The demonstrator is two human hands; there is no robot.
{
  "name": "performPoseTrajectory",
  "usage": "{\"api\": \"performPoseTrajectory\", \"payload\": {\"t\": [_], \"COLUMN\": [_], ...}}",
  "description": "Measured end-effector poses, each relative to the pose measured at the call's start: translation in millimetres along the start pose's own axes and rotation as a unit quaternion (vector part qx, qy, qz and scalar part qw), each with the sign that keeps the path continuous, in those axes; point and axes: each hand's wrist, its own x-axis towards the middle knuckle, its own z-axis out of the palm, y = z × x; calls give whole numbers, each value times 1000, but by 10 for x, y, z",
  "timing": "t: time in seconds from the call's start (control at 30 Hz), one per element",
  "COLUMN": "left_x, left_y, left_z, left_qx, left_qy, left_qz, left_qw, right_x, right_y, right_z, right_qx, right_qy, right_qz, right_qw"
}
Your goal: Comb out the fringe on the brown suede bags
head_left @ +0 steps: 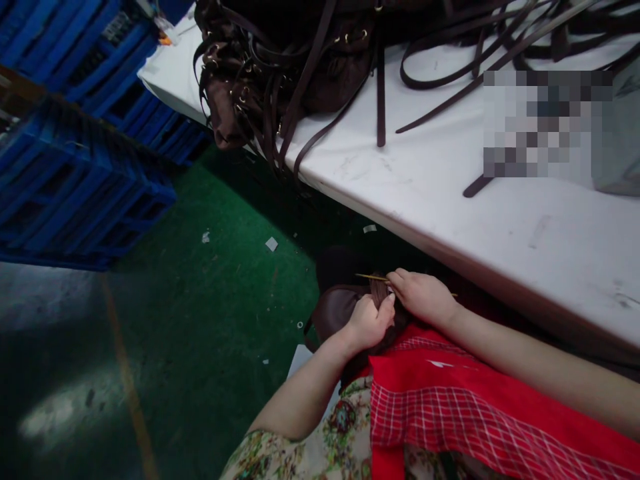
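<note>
A dark brown leather bag [336, 313] rests on my lap, below the table edge. My left hand [369, 323] is closed on a gathered brown part of the bag [379, 291], with the thumb pressed against it. Close beside it, my right hand [421, 295] pinches a thin yellow stick-like tool [369, 276]. Its narrow end points left across the top of the gathered part, and a short bit shows behind the hand. I cannot make out the tool's exact kind. The lower part of the bag is hidden by my hands and red apron [425, 413].
A white-covered table [400, 193] runs along the right. On it lie a pile of dark brown bags [330, 83] and several loose straps [381, 100]. Blue pallets [75, 180] are stacked at left. Paper scraps [271, 244] dot the green floor [235, 280]. One table area is pixelated.
</note>
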Motion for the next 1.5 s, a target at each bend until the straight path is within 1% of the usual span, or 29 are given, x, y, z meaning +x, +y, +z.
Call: {"api": "performPoseTrajectory", "payload": {"t": [0.1, 0.2, 0.27, 0.33, 0.37, 0.4, 0.43, 0.47, 0.5, 0.53, 0.6, 0.67, 0.73, 0.8, 0.83, 0.87, 0.93, 1.0, 1.03, 1.1, 1.17, 1.27, 1.33, 1.4, 1.43, 1.5], "left_x": [64, 138, 170, 184, 186, 189, 194, 202, 213, 227, 255, 278, 293, 299, 298, 295, 283, 268, 262, 259, 263, 264, 246, 215, 199, 176], "left_y": [-15, -21, -31, -58, -80, -105, -132, -157, -178, -194, -208, -203, -190, -180, -177, -175, -171, -170, -171, -177, -187, -192, -181, -159, -147, -128], "left_z": [-46, -54, 17, 124, 170, 200, 207, 192, 157, 107, -3, -89, -127, -130, -125, -120, -111, -102, -96, -78, -57, -26, -13, -2, 5, 24], "left_qx": [84, 152, 183, 206, 208, 194, 158, 97, 18, -67, -212, -288, -311, -317, -319, -317, -299, -252, -225, -173, -124, -83, -64, -53, -66, -128], "left_qy": [8, 7, -4, -25, -32, -38, -41, -46, -51, -58, -61, -55, -59, -72, -78, -87, -86, -55, -34, -4, 1, -15, -27, -24, -18, -20], "left_qz": [55, 78, 111, 159, 172, 171, 154, 126, 96, 73, 48, 37, 23, 18, 18, 17, 10, 1, -3, -4, 2, 38, 64, 68, 59, 28], "left_qw": [995, 985, 977, 965, 962, 965, 974, 986, 994, 993, 974, 955, 948, 946, 944, 944, 950, 966, 974, 985, 992, 996, 996, 996, 996, 991], "right_x": [44, 112, 161, 202, 217, 227, 232, 233, 230, 222, 187, 117, 10, -112, -167, -212, -265, -268, -257, -226, -197, -168, -149, -119, -99, -49], "right_y": [-15, 17, 115, 278, 372, 464, 546, 613, 661, 687, 680, 614, 510, 385, 318, 253, 133, 44, 14, -18, -23, -11, 1, 26, 52, 141], "right_z": [86, 204, 289, 364, 396, 422, 441, 453, 456, 450, 408, 326, 213, 81, 15, -47, -143, -190, -194, -170, -120, -31, 31, 94, 127, 195], "right_qx": [21, 99, 147, 171, 177, 187, 198, 211, 225, 238, 259, 285, 334, 377, 379, 361, 283, 185, 144, 85, 56, 44, 44, 41, 43, 70], "right_qy": [-22, -70, -98, -117, -120, -121, -120, -116, -106, -95, -71, -39, 18, 85, 106, 111, 90, 59, 46, 34, 28, 13, -2, -17, -23, -47], "right_qz": [28, 86, 137, 195, 221, 243, 258, 264, 264, 261, 249, 234, 204, 153, 120, 84, 9, -45, -56, -57, -54, -52, -37, -6, 17, 83], "right_qw": [999, 989, 975, 959, 952, 944, 938, 934, 932, 931, 931, 929, 920, 909, 911, 922, 955, 980, 987, 994, 997, 998, 998, 999, 999, 993]}}
